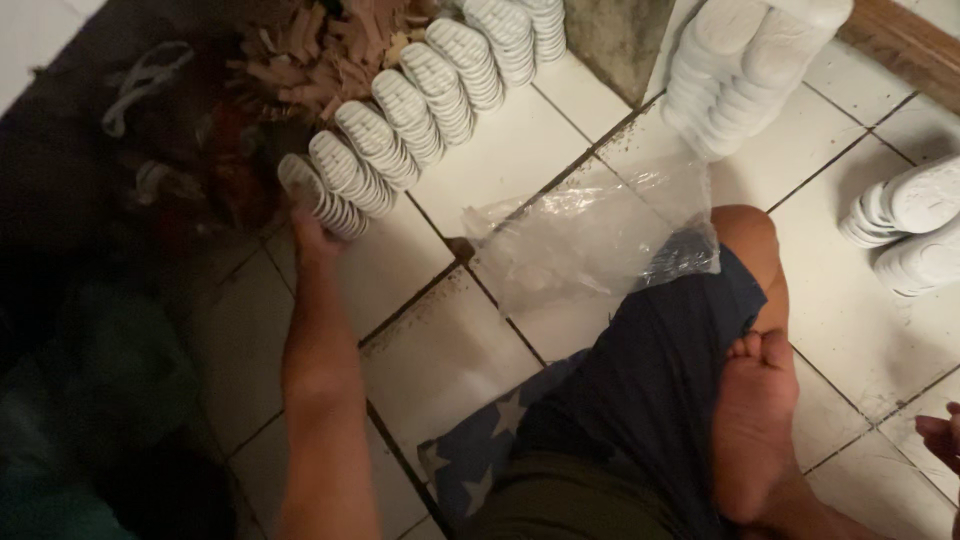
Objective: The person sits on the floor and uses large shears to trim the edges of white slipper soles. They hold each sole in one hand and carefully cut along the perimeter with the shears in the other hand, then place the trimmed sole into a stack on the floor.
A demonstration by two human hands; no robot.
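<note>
- Nearest the camera, a bare foot [755, 420] rests across dark blue shorts [650, 370], above a star-patterned blue cloth [470, 450].
- Just beyond the knee, a crumpled clear plastic bag [590, 235] lies flat on the white tiled floor [480, 160].
- Far left, a curved row of white ribbed shoe soles [420, 100] stands on edge; brown offcut scraps [330, 45] are heaped behind it.
- More white sole stacks sit far centre-right [740, 65] and at the right edge [910, 225].
- Left hand [312, 232], arm stretched forward, touches the row's near end; whether its fingers grip cannot be told.
- Right hand [945, 435] shows only at the lower right edge, pose unclear.
</note>
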